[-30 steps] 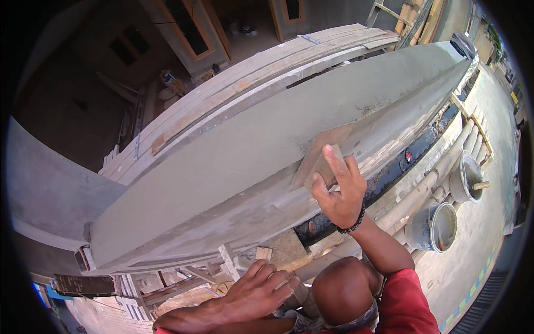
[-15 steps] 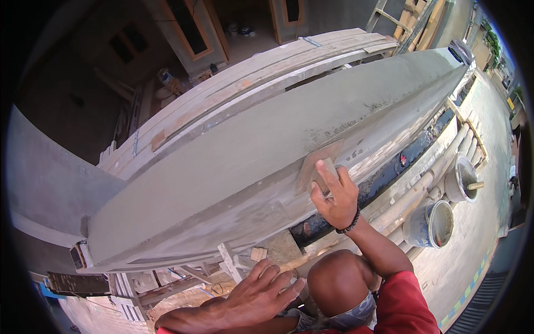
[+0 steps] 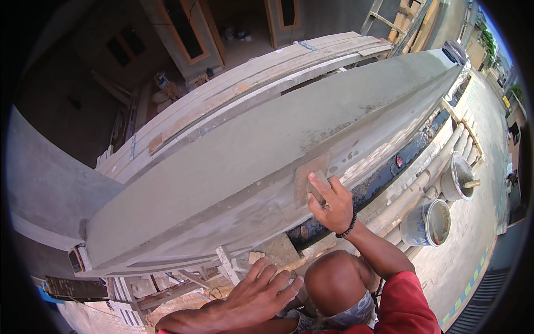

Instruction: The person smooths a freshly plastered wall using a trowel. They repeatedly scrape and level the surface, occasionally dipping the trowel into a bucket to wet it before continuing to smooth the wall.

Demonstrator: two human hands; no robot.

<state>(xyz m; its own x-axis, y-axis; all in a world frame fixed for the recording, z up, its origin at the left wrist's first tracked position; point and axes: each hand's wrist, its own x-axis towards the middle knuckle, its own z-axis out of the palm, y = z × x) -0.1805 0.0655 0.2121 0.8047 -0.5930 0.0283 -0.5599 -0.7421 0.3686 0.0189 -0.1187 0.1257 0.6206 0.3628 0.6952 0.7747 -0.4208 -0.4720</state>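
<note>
My right hand (image 3: 330,200) grips a flat, rectangular float (image 3: 303,181) by its handle, against the lower sloping side of a long grey plastered ledge (image 3: 256,150). A dark beaded band circles the wrist. My left hand (image 3: 264,292) is low at the bottom centre, its fingers bent and apart, beside my bare knee (image 3: 334,281); what lies beneath that hand is mostly hidden. A small wooden block (image 3: 257,257) sits just above it. Some darker, rough patches show on the plaster along the ledge's edge, up and right of the float.
Beyond the ledge lie pale planks (image 3: 233,89) and a shaded doorway (image 3: 236,28). Below it run a dark drain (image 3: 361,206) and thick poles (image 3: 403,206). Two buckets (image 3: 425,222) stand at right on pale paving (image 3: 473,245). A ladder (image 3: 375,19) leans at top right.
Over the last second my right hand and the float have moved down along the ledge's side and slightly left. My left hand has stayed nearly in the same place.
</note>
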